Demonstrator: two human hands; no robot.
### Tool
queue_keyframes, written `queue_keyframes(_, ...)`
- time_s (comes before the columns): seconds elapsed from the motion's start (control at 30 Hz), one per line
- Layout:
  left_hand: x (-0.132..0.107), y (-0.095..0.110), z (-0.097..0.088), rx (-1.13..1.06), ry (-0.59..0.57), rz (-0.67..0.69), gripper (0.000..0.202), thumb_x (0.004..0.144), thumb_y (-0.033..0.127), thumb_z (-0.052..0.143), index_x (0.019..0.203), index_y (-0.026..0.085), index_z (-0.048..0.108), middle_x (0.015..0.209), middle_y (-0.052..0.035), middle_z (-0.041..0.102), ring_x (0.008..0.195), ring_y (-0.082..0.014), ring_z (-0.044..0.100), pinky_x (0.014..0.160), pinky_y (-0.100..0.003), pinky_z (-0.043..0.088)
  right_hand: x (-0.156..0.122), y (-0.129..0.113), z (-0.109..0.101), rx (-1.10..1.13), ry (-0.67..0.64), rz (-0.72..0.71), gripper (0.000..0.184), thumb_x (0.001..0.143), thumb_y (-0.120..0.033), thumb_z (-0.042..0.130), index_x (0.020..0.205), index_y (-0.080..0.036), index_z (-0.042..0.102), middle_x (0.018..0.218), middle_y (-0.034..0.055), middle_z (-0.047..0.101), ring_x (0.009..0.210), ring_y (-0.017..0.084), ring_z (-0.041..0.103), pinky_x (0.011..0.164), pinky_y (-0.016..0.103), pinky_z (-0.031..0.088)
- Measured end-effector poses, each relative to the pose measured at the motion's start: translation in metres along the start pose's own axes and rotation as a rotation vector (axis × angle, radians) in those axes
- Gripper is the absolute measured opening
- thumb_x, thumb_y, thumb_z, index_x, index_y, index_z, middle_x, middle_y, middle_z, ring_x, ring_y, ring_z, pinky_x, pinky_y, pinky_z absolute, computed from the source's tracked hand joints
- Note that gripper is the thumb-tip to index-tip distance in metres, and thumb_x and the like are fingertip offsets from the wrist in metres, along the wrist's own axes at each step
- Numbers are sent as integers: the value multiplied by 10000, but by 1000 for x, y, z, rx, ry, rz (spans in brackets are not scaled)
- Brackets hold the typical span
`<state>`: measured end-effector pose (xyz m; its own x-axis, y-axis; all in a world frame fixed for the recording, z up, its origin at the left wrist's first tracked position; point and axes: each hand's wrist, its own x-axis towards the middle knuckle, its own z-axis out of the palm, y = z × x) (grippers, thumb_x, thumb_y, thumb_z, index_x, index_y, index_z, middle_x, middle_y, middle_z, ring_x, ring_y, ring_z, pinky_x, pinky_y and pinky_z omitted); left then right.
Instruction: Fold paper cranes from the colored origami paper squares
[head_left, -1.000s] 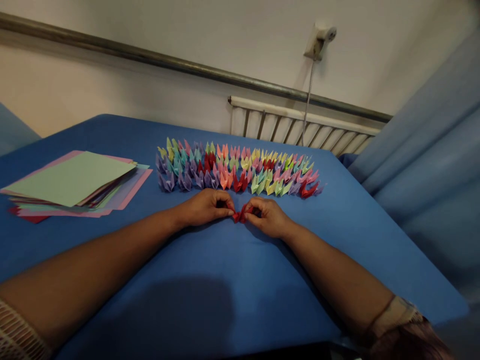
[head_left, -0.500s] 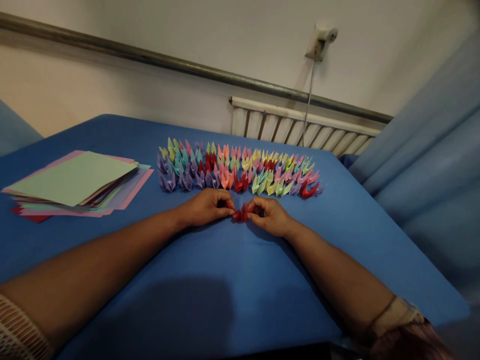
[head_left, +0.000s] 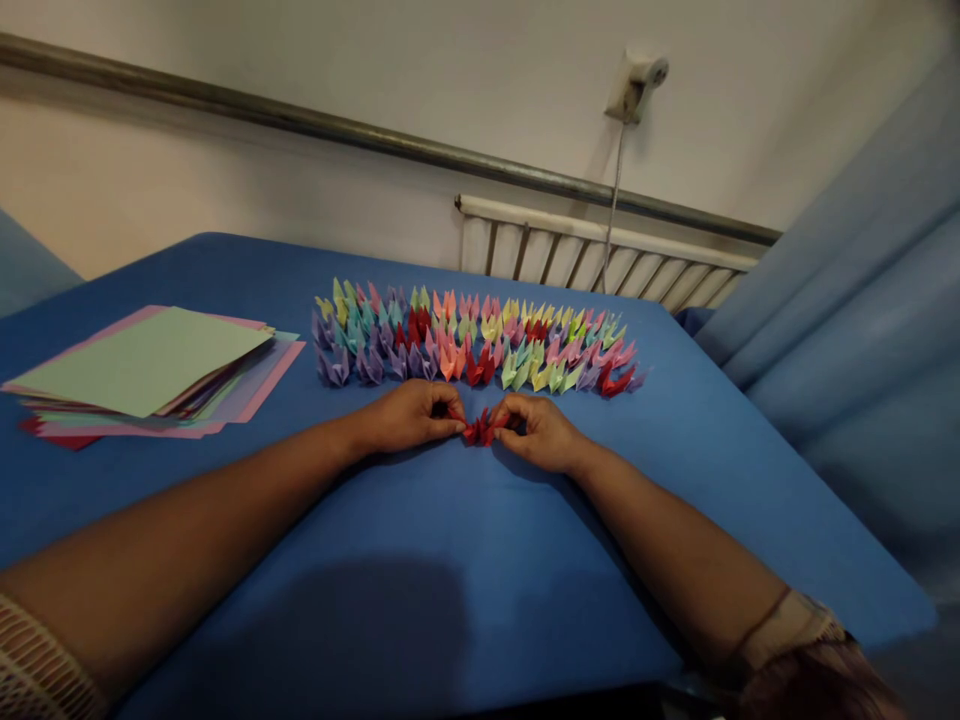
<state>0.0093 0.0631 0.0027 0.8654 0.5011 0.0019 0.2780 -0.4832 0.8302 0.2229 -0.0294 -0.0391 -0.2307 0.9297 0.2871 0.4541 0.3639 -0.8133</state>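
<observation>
A small red origami crane [head_left: 478, 430] is at the middle of the blue-covered table [head_left: 360, 600], between my two hands. My left hand [head_left: 412, 414] pinches its left side with thumb and forefinger. On the opposite side, the thumb and fingertips of my right hand [head_left: 538, 430] are closed on it. My fingers cover parts of both its ends. Just beyond my hands stand rows of folded paper cranes [head_left: 450, 355] in purple, pink, yellow, green, blue and red, packed close together.
To the left lies an uneven stack of coloured paper sheets [head_left: 150, 360], a pale green one on top. Behind the table are a radiator [head_left: 555, 250], a metal pipe [head_left: 375, 140] and a wall socket with a plug [head_left: 636, 88]. A blue curtain [head_left: 847, 350] hangs along the right.
Both hands keep their pinch on the red crane in nearly the same place. The whole view has shifted very slightly.
</observation>
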Motion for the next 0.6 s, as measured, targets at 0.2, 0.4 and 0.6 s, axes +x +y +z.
queue_keyframes(0.2, 0, -4, 1, -14, -10, 16, 153, 779, 310, 670, 780, 158, 669, 734, -1, 663, 674, -125, 591, 643, -229, 446, 0, 0, 0, -26, -7, -5, 104, 773, -94, 596, 774, -199, 594, 841, 7, 688, 757, 131, 628, 725, 276, 488)
queue_keyframes(0.4, 0, -5, 0, 31, -1, 9, 157, 768, 313, 671, 778, 156, 668, 726, 1, 656, 662, -127, 580, 625, -226, 433, 0, -2, 0, -44, 8, -27, 119, 756, -82, 598, 754, -200, 584, 841, 6, 677, 763, 131, 623, 737, 275, 484)
queue_keyframes(0.6, 0, -1, 2, -16, -9, -15, 164, 767, 314, 676, 793, 152, 667, 747, -8, 672, 694, -138, 600, 654, -237, 447, 0, -4, 1, 14, 17, 8, 85, 761, -111, 611, 756, -194, 592, 805, 3, 658, 689, 117, 589, 675, 255, 470)
